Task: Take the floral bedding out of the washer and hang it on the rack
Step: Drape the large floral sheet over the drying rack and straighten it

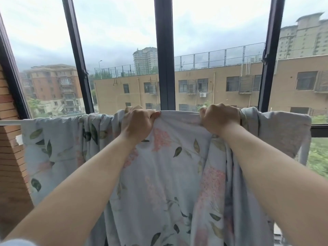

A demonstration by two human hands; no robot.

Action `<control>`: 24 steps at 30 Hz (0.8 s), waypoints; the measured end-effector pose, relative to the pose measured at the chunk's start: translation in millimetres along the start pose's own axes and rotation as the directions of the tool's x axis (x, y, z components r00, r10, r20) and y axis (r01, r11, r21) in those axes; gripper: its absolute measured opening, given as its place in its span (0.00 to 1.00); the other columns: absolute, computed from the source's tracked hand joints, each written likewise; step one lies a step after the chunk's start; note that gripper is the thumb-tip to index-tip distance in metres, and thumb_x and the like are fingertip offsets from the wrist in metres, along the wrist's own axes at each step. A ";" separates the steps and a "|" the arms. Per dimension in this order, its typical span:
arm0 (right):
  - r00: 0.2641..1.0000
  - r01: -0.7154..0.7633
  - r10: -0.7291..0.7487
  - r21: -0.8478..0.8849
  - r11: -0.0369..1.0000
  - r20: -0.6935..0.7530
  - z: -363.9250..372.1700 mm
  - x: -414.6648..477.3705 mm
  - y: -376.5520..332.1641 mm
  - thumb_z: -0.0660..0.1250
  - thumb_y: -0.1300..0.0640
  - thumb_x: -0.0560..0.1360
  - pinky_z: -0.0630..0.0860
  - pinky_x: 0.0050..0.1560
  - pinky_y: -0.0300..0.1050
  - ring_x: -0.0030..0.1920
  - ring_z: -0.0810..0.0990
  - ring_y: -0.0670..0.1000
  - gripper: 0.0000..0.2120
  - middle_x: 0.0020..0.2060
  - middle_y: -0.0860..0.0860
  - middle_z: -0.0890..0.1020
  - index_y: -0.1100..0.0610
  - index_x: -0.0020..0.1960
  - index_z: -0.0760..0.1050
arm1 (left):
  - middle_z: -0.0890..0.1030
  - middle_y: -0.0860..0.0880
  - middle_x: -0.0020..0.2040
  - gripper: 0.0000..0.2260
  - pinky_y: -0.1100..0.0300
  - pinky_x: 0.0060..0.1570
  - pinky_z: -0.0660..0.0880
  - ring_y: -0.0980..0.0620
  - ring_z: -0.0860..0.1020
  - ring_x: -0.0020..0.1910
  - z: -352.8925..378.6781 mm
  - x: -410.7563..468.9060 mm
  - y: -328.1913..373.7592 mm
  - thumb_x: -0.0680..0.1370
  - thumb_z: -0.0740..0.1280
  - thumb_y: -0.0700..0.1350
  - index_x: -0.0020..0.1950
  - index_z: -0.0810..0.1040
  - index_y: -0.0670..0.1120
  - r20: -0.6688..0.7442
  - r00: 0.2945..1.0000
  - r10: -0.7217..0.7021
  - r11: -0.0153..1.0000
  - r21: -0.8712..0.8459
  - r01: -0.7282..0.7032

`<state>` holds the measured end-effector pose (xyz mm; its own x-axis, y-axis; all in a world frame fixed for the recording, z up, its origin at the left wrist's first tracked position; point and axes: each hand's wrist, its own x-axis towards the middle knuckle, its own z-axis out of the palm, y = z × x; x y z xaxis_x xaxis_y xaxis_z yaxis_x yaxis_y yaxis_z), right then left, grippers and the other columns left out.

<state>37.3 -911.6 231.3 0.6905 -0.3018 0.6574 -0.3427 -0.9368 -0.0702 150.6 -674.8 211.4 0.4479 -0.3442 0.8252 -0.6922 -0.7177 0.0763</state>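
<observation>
Here, both arms outstretched, left hand (pixel 137 122) and right hand (pixel 220 118) fingers gripping floral bedding (pixel 170 166) over rack rail (pixel 10 122)

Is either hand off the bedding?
No, the left hand and right hand both grip the floral bedding along the rail.

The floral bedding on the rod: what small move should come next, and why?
Probably slide the left hand leftward along the rod, since both it and the right hand grip the floral bedding, which is bunched in folds there.

Dark-framed windows (pixel 165 50), brick wall (pixel 10 157), overcast daylight
</observation>
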 end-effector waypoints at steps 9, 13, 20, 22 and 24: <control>0.998 -0.022 0.021 -0.023 1.000 -0.057 3.1 -1.7 5.9 0.50 0.48 0.83 0.66 0.47 0.50 0.50 0.81 0.61 0.23 0.50 0.62 0.83 0.59 0.49 0.80 | 0.83 0.40 0.58 0.20 0.50 0.55 0.73 0.37 0.79 0.56 2.6 10.2 22.8 0.77 0.57 0.36 0.66 0.79 0.43 -0.165 0.908 -0.385 0.922 -0.106 0.372; 0.997 -0.046 0.044 -0.034 0.998 -0.071 3.9 -1.7 15.1 0.51 0.48 0.83 0.66 0.48 0.50 0.51 0.81 0.62 0.23 0.51 0.63 0.83 0.60 0.51 0.81 | 0.83 0.51 0.61 0.20 0.50 0.60 0.70 0.46 0.79 0.60 13.0 10.8 68.1 0.83 0.54 0.59 0.67 0.78 0.53 0.032 0.999 -0.011 1.000 -0.015 0.011; 0.997 -0.039 0.036 -0.039 0.998 -0.066 3.9 -1.4 17.7 0.50 0.47 0.82 0.66 0.48 0.51 0.51 0.80 0.62 0.24 0.51 0.63 0.83 0.61 0.50 0.80 | 0.78 0.53 0.30 0.25 0.57 0.38 0.66 0.45 0.78 0.36 22.7 16.6 63.6 0.82 0.55 0.64 0.39 0.82 0.50 0.164 0.985 0.060 0.992 -0.119 -0.041; 0.998 -0.029 0.027 -0.032 0.999 -0.051 3.5 0.0 16.7 0.49 0.46 0.82 0.67 0.46 0.50 0.50 0.81 0.62 0.25 0.50 0.63 0.83 0.60 0.50 0.80 | 0.82 0.49 0.34 0.22 0.57 0.37 0.69 0.43 0.80 0.38 20.4 16.7 57.3 0.82 0.57 0.62 0.44 0.84 0.50 0.142 0.987 0.074 0.990 -0.133 -0.055; 0.999 -0.028 0.027 -0.031 0.999 -0.043 2.9 0.1 16.4 0.49 0.46 0.82 0.67 0.46 0.49 0.51 0.81 0.62 0.25 0.51 0.63 0.82 0.60 0.50 0.80 | 0.81 0.47 0.34 0.22 0.56 0.38 0.70 0.41 0.81 0.39 16.9 14.8 44.6 0.83 0.57 0.60 0.43 0.83 0.48 0.094 0.996 0.002 0.994 -0.105 0.008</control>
<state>33.5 -927.4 228.0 0.6531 -0.3189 0.6868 -0.3812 -0.9222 -0.0656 135.9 -722.1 217.5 0.4975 -0.4012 0.7691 -0.7445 -0.6526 0.1412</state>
